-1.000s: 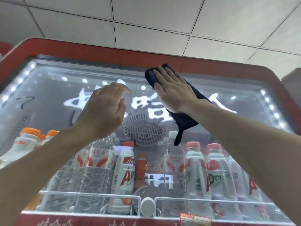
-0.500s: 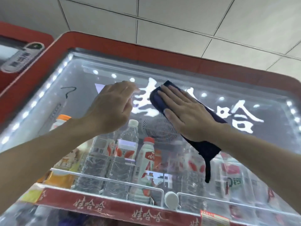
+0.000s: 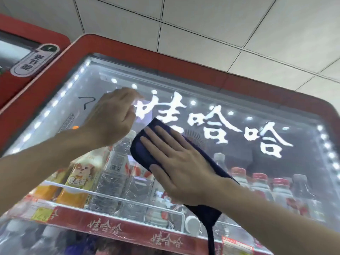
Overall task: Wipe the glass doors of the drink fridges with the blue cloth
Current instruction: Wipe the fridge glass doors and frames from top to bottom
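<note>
right hand (image 3: 181, 168) flat w/ fingers spread, pressing dark blue cloth (image 3: 147, 153) on red-framed fridge's glass door (image 3: 257, 126), left hand (image 3: 112, 118) loosely curled, holding nothing

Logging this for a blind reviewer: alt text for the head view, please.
The right hand presses a dark blue cloth flat against the red-framed fridge's glass door, over shelved plastic drink bottles. The left hand hovers beside it, holding nothing.

ceiling (image 3: 239, 24): white square panels, thin dark seams | far left: oval sign (image 3: 35, 60) on red frame (image 3: 11, 87)
</note>
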### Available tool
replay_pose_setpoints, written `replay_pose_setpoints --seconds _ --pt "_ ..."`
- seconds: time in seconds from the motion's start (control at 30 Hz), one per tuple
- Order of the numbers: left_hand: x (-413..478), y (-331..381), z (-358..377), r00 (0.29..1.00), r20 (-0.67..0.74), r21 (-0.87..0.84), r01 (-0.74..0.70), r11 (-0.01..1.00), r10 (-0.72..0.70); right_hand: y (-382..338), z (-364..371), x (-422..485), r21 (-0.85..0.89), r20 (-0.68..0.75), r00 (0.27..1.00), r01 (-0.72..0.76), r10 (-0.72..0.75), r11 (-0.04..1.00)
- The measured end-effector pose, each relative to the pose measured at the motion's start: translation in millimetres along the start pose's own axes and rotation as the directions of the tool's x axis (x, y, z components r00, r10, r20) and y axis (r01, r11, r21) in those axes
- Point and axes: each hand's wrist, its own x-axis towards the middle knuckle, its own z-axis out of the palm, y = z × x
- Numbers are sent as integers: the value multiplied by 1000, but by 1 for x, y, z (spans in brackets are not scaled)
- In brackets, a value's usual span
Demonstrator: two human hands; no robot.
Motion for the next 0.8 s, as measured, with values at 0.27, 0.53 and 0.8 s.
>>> replay_pose_setpoints --seconds 0.27,0.53,0.8 --pt "-5 -15 10 1000 21 83 -3 997 1 96 -31 100 -12 -50 936 -351 350 936" --pt "-7 -12 2 1000 28 5 13 1000 -14 59 -23 107 51 -44 895 -442 444 896" --pt "-11 -44 -39 997 -28 42 74 996 -72 -51 5 36 93 16 1000 -10 9 996"
